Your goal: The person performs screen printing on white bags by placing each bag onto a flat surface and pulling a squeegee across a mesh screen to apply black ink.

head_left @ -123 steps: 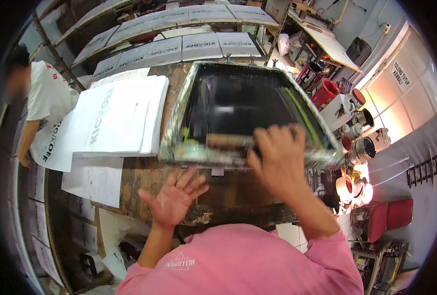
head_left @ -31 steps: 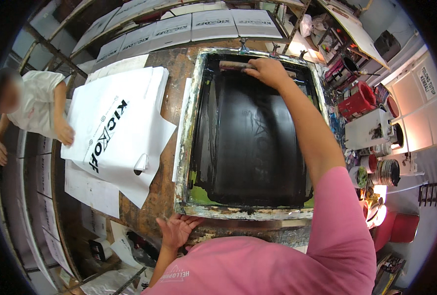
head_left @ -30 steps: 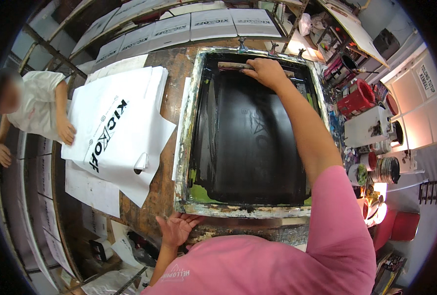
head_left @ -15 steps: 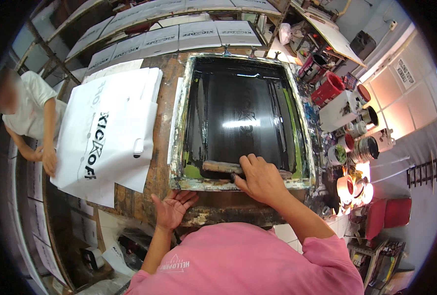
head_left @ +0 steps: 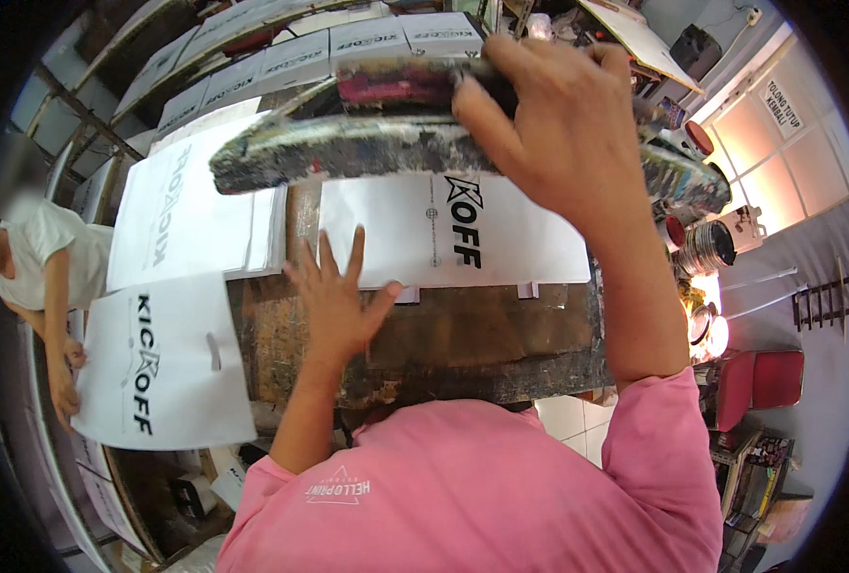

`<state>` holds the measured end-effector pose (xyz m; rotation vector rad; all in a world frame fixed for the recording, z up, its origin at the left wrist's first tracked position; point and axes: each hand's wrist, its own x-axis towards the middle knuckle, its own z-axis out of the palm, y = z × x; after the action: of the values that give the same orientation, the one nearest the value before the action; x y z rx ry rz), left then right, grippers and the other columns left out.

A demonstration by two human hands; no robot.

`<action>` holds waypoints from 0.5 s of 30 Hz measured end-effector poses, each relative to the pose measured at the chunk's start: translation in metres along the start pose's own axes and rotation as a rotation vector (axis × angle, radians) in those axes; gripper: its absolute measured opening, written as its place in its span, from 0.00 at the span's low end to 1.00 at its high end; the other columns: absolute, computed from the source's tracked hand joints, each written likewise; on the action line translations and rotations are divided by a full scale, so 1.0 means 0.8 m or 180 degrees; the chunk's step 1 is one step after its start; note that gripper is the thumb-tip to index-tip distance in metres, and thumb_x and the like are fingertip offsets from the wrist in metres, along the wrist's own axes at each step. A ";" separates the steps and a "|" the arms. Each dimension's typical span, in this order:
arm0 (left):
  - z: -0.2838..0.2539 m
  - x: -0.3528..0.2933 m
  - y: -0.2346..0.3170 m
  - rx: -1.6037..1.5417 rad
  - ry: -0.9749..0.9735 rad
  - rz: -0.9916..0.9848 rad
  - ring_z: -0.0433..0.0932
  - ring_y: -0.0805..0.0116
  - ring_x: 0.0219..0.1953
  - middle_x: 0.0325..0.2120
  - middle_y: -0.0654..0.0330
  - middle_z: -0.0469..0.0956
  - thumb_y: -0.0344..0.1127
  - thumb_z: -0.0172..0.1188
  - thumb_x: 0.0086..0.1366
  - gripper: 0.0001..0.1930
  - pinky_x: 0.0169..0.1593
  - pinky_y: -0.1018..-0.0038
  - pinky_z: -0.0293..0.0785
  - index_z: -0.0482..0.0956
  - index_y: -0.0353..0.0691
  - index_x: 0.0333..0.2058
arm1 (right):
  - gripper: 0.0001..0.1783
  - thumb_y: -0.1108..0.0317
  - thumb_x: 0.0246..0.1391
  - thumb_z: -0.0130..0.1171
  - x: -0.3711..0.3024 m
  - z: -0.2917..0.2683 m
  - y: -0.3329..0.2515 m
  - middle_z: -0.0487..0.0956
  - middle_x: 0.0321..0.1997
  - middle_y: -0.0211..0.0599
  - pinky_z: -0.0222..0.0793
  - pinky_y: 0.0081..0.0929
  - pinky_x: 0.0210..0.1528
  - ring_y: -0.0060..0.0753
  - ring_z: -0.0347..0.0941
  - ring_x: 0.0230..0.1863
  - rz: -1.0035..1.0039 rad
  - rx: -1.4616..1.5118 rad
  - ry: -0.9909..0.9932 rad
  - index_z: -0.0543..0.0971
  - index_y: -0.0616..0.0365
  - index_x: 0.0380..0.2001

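My right hand (head_left: 568, 124) is raised and closed round the near side of a paint-crusted screen printing frame (head_left: 367, 148), which is tilted up off the table. A pink-stained block (head_left: 396, 88) shows beside my fingers; whether it is a squeegee, I cannot tell. Under the frame lies a white bag (head_left: 530, 239) with a bold black print, its far part hidden by the frame. My left hand (head_left: 334, 310) is open, fingers spread, with its fingertips at the bag's left edge.
At the left, a person (head_left: 57, 267) holds a printed white bag (head_left: 171, 372) with a slot handle. A stack of printed bags (head_left: 186, 210) lies on the wooden table (head_left: 424, 334). Racks of printed sheets (head_left: 296, 59) stand behind; cans (head_left: 706, 246) and a red chair (head_left: 764, 382) are right.
The frame has swung up from flat, uncovering the printed bag. My right hand has risen with it; my left hand has moved forward to the bag. The person has lifted a bag off the stack.
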<state>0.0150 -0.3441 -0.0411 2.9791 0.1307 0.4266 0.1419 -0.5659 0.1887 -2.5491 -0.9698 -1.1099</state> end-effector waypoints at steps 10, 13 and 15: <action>0.017 0.011 0.022 -0.0663 -0.0101 0.0006 0.57 0.46 0.73 0.63 0.45 0.71 0.66 0.61 0.62 0.46 0.72 0.35 0.31 0.69 0.29 0.64 | 0.26 0.51 0.59 0.48 0.111 -0.061 0.000 0.74 0.16 0.40 0.68 0.41 0.42 0.39 0.70 0.22 0.1106 0.0496 -0.1115 0.77 0.61 0.16; -0.024 0.070 0.039 -0.1565 0.0808 0.0001 0.73 0.44 0.64 0.52 0.44 0.81 0.40 0.71 0.61 0.25 0.73 0.48 0.52 0.80 0.28 0.52 | 0.27 0.50 0.59 0.47 0.096 -0.023 0.011 0.73 0.17 0.43 0.69 0.42 0.40 0.40 0.71 0.24 0.0638 0.0405 -0.0157 0.78 0.62 0.18; -0.049 0.086 0.045 -0.1891 0.0896 -0.0518 0.73 0.45 0.64 0.53 0.44 0.80 0.37 0.69 0.62 0.21 0.72 0.49 0.54 0.82 0.29 0.50 | 0.28 0.49 0.59 0.46 0.089 -0.006 0.018 0.73 0.18 0.44 0.70 0.43 0.39 0.41 0.71 0.25 0.0321 0.0334 0.0510 0.79 0.63 0.20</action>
<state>0.0720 -0.3676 0.0202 2.2986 0.2258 0.7162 0.1843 -0.5443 0.2434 -2.3573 -0.8279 -1.1808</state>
